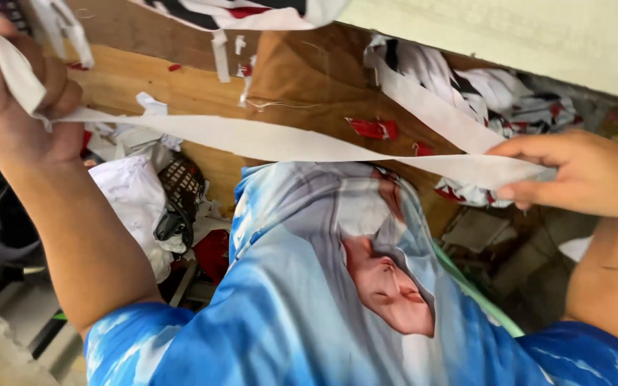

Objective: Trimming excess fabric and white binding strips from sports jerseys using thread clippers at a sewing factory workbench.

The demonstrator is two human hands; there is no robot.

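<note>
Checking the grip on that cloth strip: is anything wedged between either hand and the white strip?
Nothing visible. The left hand grips one end of the white strip directly, and the right hand pinches the other end bare; the strip spans freely above the wooden table.

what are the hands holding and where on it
Both hands hold one long white fabric strip, stretched between them: the left hand clenches one end in its grip, the right hand pinches the other end between thumb and fingers.
</note>
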